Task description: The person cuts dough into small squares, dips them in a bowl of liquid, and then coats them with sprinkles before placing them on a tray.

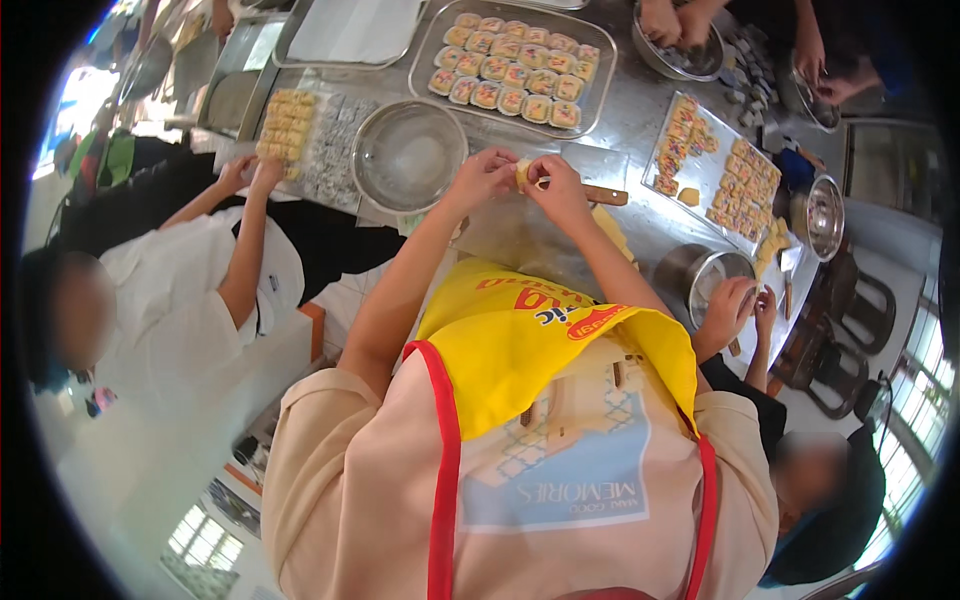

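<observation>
Over the near edge of the steel table, my left hand (486, 174) and my right hand (559, 189) pinch a small piece of yellow dough or cake (522, 174) between their fingertips. A wooden handle (607, 196) sticks out beside my right hand; its other end is mostly hidden. Under my right forearm lies a flat yellow dough sheet (613, 231), partly covered by the arm. Left of my left hand stands a wide steel bowl (375, 187) with a whitish residue inside. Beyond my hands, a metal tray (598, 112) holds rows of sprinkle-topped pieces in paper cups (514, 73).
At right, a board (716, 146) carries sprinkled pieces, near a steel pot (675, 270) and another bowl (823, 217). At left, plain yellow pieces (286, 124) sit by silvery cups (337, 146). A lined tray (352, 34) is at the back. Co-workers' hands (251, 176) work around the table.
</observation>
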Available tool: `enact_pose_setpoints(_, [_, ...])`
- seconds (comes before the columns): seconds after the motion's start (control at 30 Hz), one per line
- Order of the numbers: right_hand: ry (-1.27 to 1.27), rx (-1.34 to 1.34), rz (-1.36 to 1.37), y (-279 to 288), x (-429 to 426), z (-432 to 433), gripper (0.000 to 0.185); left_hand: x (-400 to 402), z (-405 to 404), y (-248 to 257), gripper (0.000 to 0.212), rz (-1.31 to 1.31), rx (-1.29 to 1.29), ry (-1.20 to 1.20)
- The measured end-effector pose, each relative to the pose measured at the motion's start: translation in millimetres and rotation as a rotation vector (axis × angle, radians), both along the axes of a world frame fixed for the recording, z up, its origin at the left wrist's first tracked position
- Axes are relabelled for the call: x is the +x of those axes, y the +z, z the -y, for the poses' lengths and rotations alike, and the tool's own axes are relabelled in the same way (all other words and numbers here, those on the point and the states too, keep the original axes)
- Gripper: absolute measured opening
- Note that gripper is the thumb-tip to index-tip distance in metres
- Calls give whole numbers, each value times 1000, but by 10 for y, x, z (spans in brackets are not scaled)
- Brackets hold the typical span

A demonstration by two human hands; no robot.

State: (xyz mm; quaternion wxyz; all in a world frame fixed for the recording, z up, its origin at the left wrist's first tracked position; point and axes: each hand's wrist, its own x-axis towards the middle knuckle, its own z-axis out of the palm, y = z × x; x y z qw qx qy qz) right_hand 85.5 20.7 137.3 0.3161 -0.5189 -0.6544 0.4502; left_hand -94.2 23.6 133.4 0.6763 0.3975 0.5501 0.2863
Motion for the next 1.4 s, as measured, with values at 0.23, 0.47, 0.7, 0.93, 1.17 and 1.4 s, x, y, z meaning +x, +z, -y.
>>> enact_pose_setpoints(0.23, [10, -5, 9, 247, -540, -207, 37, -807, 98, 78, 22, -653, 464, 214])
enact_pose_setpoints(0.47, [378, 268, 373, -7, -1599, -372, 26, -2110, 151, -102, 27, -975, 479, 519])
enact_pose_setpoints(0.7, [455, 291, 736, -756, -2287, -658, 28, -2633, 205, -452, 32, -100, -3, 273])
enact_pose_setpoints(0.93, [451, 255, 741, -853, -2570, -603, 33, -2618, 143, -348, 30, -187, 64, 252])
enact_pose_setpoints(1.17, [748, 190, 704, -777, -2497, -439, 30, -2606, 104, -331, 29, -237, 94, 253])
enact_pose_setpoints(1.4, [531, 274, 788, -645, -2441, -704, 31, -2652, 100, -364, 28, -143, 36, 261])
